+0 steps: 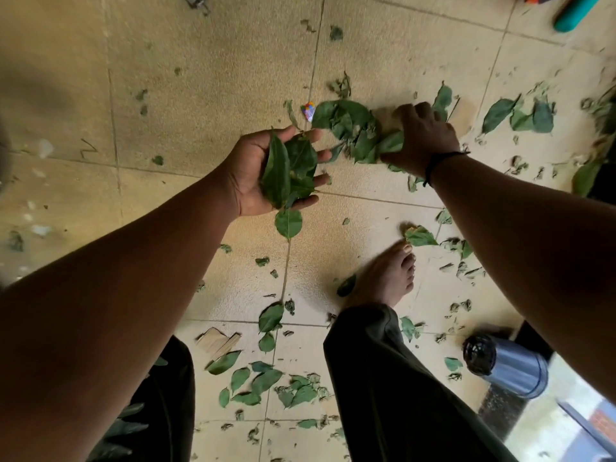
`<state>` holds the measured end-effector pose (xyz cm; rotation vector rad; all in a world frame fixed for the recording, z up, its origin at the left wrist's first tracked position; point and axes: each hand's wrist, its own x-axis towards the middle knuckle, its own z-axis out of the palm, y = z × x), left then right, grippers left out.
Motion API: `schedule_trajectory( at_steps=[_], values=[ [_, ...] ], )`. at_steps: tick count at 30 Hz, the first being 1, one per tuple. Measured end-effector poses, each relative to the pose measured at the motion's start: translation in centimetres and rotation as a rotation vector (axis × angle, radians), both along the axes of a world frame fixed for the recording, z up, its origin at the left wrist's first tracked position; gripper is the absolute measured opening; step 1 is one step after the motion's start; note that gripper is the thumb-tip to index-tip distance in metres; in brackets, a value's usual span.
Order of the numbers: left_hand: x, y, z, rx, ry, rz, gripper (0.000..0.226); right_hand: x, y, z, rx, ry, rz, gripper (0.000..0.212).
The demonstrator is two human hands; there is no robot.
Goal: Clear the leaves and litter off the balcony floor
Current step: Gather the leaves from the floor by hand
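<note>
Right fingers [405, 110] curled down over a clump [353, 131] of green leaves on the tiles, bunching it. The knuckles face us, so we cannot tell how the fingertips sit underneath. We read the right hand [421, 138] as the gatherer: it rakes loose leaves into one bunch so they lift in a single grab.

Left fingers [320, 156] spread and nearly straight, palm up, with a few leaves [288, 170] lying flat across it. We take the left hand [266, 171] as the tray: held open just beside the clump so the next bunch travels a short way.

A black band [443, 161] circles the right wrist.

Floor [206, 81]: pale square tiles. Leaves and torn scraps lie thickest toward its right edge and near edge, thin toward the left. One whole leaf [288, 223] rests just below the left palm; another [420, 236] touches the toes of a bare foot [388, 278]. A small bright wrapper [308, 111] lies beside the clump: litter, also to go.

Near the right edge a dark flask [506, 366] lies on its side. A teal tube [576, 11] sits at the far right corner.

Most of the clearing is undone, we judge.
</note>
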<state>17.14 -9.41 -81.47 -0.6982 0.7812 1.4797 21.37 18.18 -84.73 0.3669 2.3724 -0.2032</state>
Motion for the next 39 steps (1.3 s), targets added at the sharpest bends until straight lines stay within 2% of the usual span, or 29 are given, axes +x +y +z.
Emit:
schedule_trajectory(
  at_steps=[2, 5, 8, 9, 11, 13, 15, 18, 20, 23, 27, 29, 30, 32, 34, 37, 39],
  values=[
    [0.2, -0.1, -0.1, -0.003, -0.005, -0.005, 0.036, 0.6, -0.7, -0.3, -0.013, -0.056, -0.052, 0.065],
    [0.3, -0.2, 0.0, -0.012, -0.01, -0.004, 0.036, 1.5, -1.1, -0.2, -0.026, -0.128, -0.257, 0.044],
    [0.3, -0.1, 0.2, -0.018, -0.011, -0.006, 0.035, 2.6, -0.5, 0.4, -0.11, -0.082, -0.41, 0.028],
    [0.1, 0.0, 0.3, -0.023, -0.008, -0.005, 0.035, 3.1, -0.2, 0.6, -0.141, -0.053, -0.475, 0.025],
    [-0.2, 0.2, 0.4, -0.038, 0.004, 0.008, 0.036, 3.8, 0.5, 1.2, -0.211, -0.015, -0.614, 0.033],
    [-0.5, 0.5, 0.4, -0.057, 0.014, 0.034, 0.036, 3.9, 0.4, 3.0, -0.374, 0.025, -0.815, 0.035],
    [-0.6, 0.7, 0.4, -0.062, 0.021, 0.052, 0.037, 3.5, -1.0, 5.9, -0.628, 0.025, -1.01, 0.021],
    [-0.4, 1.1, 0.4, -0.026, 0.009, 0.053, 0.037, 2.2, -5.2, 9.7, -0.906, 0.008, -1.001, 0.015],
    [-0.1, 1.1, 0.5, 0.008, -0.011, 0.056, 0.038, 1.5, -8.4, 10.9, -0.944, 0.014, -0.917, 0.015],
    [0.0, 0.9, 0.6, 0.079, -0.023, 0.058, 0.038, 0.4, -11.1, 10.9, -0.874, 0.152, -0.873, 0.021],
    [-0.9, 0.1, 0.7, 0.132, -0.028, 0.099, 0.04, -1.7, -9.5, 6.7, -0.601, 0.387, -1.036, 0.028],
    [-1.2, -0.4, 0.7, 0.147, -0.025, 0.1, 0.04, -2.6, -7.9, 3.7, -0.453, 0.336, -0.966, 0.023],
    [-1.3, -0.7, 0.6, 0.15, -0.023, 0.097, 0.041, -3.0, -7.2, 2.4, -0.39, 0.255, -0.9, 0.027],
    [-1.3, -1.3, 0.4, 0.148, -0.021, 0.092, 0.043, -3.6, -6.5, 0.5, -0.285, 0.066, -0.696, 0.054],
    [-1.3, -2.1, 0.1, 0.135, -0.023, 0.097, 0.042, -4.3, -6.3, -0.4, -0.159, 0.011, -0.438, 0.067],
    [-0.9, -3.3, -0.3, 0.085, -0.015, 0.113, 0.042, -5.2, -6.2, -1.0, 0.008, 0.001, -0.211, 0.064],
    [-0.4, -3.9, -0.5, 0.052, -0.016, 0.125, 0.042, -5.2, -6.0, -1.0, 0.016, -0.037, -0.226, 0.06]
  ],
)
